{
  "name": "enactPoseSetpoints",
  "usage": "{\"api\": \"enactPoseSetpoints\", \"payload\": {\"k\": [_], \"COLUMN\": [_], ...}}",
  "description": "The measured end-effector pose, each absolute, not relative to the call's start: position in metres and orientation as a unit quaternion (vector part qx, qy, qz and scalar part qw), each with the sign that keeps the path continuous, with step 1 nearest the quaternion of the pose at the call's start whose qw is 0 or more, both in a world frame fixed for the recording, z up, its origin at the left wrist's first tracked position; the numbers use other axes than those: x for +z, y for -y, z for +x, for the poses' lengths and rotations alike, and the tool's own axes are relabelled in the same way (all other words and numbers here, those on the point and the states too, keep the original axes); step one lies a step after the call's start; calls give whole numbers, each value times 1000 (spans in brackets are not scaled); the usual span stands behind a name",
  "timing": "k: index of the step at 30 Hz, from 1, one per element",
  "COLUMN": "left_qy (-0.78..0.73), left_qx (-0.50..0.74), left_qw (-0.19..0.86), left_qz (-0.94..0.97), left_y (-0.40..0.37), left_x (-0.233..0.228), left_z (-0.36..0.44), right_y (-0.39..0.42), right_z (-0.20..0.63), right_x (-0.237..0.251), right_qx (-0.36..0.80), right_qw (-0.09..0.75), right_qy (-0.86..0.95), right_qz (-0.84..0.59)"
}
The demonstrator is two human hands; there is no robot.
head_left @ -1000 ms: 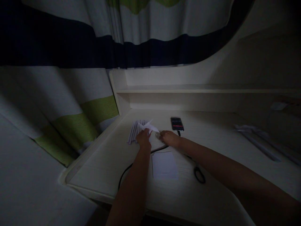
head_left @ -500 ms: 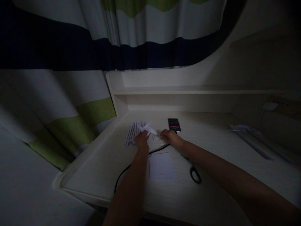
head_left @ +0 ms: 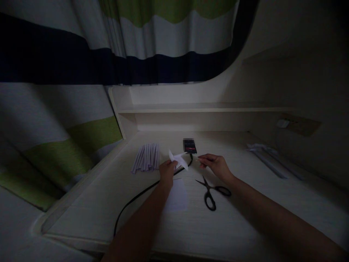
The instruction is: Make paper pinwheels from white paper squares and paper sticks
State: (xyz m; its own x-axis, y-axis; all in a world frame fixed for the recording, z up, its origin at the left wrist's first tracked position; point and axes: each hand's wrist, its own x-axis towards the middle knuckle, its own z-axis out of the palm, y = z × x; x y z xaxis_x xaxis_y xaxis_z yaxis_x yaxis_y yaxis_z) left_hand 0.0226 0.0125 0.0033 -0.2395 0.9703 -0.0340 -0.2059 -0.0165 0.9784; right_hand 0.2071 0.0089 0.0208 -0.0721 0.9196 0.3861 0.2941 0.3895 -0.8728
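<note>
My left hand (head_left: 168, 171) is closed on a white paper pinwheel (head_left: 178, 159), its folded blades spread above the desk. To the right of it, my right hand (head_left: 215, 165) is pinched, thumb against forefinger. Something small and pale shows at those fingertips, too tiny to name. Open black-handled scissors (head_left: 209, 189) lie below my right hand. A square sheet of white paper (head_left: 176, 198) rests beside my left forearm, which partly covers it. Left of the pinwheel lies a row of several rolled white paper sticks (head_left: 145, 157).
A phone (head_left: 189, 146) with a lit screen lies behind the hands. Its black cable (head_left: 136, 196) curves across the desk to the front left. Long clear-wrapped items (head_left: 268, 162) lie at the right. A shelf (head_left: 191, 108) runs along the back, below a curtain (head_left: 169, 65).
My right hand has left the small white pieces on the desk and moved right, fingers pinched. My left hand has brought the pinwheel away from the paper sticks. The view has turned right.
</note>
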Motion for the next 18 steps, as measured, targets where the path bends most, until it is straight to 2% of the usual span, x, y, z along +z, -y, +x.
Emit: {"api": "enactPoseSetpoints", "payload": {"k": [4, 12, 18], "left_qy": [-492, -500, -480], "left_qx": [581, 526, 526], "left_qw": [501, 513, 538], "left_qz": [411, 458, 451], "left_y": [7, 23, 30], "left_x": [3, 4, 7], "left_z": [49, 69, 76], "right_y": [26, 50, 48], "right_z": [219, 222, 223], "right_x": [29, 18, 11], "right_qx": [281, 45, -28], "right_qw": [515, 444, 428], "right_qy": [696, 816, 825], "right_qz": [-413, -369, -369]}}
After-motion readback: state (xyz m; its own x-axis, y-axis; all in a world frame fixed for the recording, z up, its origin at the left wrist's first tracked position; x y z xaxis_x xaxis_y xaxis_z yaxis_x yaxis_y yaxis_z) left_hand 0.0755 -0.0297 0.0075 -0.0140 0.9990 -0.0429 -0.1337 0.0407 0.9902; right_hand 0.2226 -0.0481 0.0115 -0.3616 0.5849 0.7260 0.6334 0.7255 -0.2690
